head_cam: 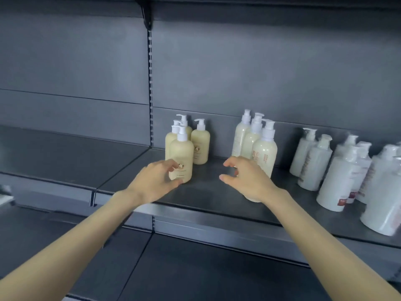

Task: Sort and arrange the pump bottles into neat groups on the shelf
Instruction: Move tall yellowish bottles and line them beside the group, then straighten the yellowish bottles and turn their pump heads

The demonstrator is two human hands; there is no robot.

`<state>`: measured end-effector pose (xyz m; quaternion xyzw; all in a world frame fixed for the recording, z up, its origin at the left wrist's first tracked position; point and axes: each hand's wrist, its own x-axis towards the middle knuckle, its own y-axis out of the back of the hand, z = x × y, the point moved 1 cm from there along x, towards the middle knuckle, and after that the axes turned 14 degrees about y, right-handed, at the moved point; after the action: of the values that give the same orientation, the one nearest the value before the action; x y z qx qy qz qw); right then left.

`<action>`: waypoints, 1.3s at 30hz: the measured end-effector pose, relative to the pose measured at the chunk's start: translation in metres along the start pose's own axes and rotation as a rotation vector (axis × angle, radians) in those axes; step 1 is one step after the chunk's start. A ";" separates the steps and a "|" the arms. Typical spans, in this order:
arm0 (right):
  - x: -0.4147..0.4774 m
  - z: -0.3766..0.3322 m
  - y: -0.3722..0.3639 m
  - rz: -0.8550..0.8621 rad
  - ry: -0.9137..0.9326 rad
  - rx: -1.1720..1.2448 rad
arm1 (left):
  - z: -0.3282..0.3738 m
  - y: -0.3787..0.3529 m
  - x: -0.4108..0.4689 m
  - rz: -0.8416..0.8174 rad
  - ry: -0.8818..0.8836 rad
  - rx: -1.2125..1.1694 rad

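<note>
While gripping the front yellow bottle [181, 157] in the curled left hand [152, 181], midway between the shelf [206, 192] edges, could topple the rear yellow bottles [200, 146] if shoved; could also clip the pale bottles [264, 151] with the loosely curled, empty right hand [247, 181].

Dark grey metal shelving fills my view. A slotted upright [150, 83] runs vertically between two bays of plain back panel [271, 61], and a black bracket [147, 17] sits at its top. The shelf [208, 193] carries a paler front rail [217, 224], and the left bay's shelf [65, 157] adjoins it. A lower shelf [195, 270] lies beneath. I see soft, even light.
</note>
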<state>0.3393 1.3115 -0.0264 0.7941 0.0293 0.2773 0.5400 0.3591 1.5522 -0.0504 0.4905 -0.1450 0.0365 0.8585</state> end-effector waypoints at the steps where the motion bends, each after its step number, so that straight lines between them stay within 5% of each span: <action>1: 0.008 -0.003 -0.004 0.008 0.011 0.005 | -0.008 0.003 0.005 0.008 0.007 -0.009; 18: 0.160 0.008 -0.019 0.261 -0.124 -0.006 | -0.073 0.040 0.171 0.025 -0.077 -0.227; 31: 0.229 0.041 -0.019 0.200 -0.117 0.092 | -0.045 0.021 0.284 -0.019 -0.277 -0.197; 39: 0.246 0.055 -0.025 0.128 -0.057 0.363 | -0.034 0.006 0.317 -0.119 -0.365 -0.225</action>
<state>0.5790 1.3611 0.0377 0.8864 0.0131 0.2784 0.3697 0.6674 1.5590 0.0289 0.3978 -0.2722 -0.1201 0.8679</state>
